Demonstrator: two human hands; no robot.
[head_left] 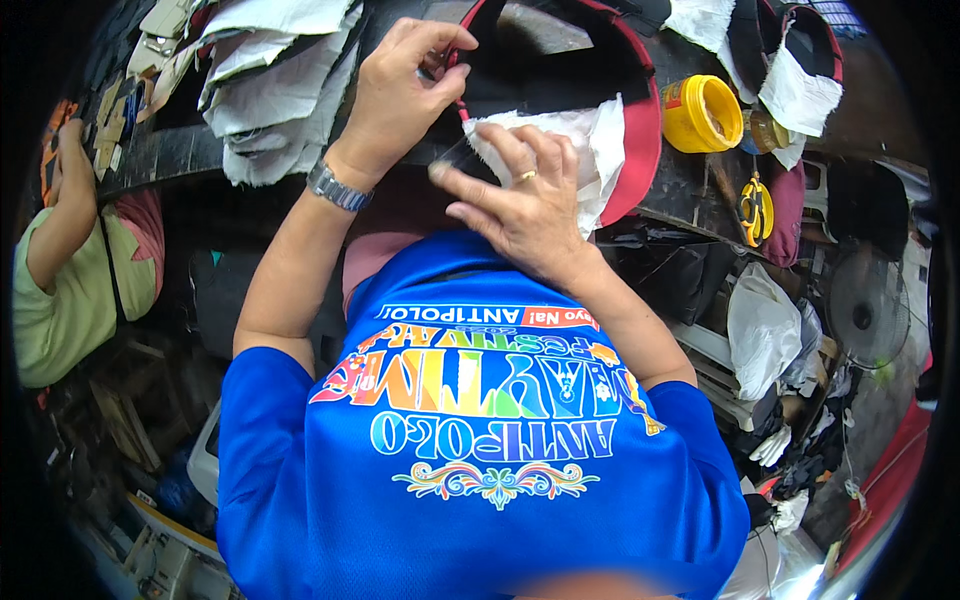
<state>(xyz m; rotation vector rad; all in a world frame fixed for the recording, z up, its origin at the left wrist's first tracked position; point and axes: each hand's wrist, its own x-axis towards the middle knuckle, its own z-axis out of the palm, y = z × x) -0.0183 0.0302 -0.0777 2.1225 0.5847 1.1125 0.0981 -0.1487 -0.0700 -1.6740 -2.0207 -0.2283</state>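
Note:
At the table's near edge lies a curved black piece with red edging, its exact kind unclear. My left hand pinches its red left edge between thumb and fingertips. A ragged white cloth piece covers the near part of it. Over that cloth's left side is my right hand, fingers apart and bent, with nothing seen gripped in them. The index fingertip of that hand is by a dark, shiny corner beside the cloth.
A stack of white cloth pieces sits on the table's left. To the right stand a yellow open jar, a smaller jar and yellow-handled scissors. Another person's arm reaches in at far left. A fan stands lower right.

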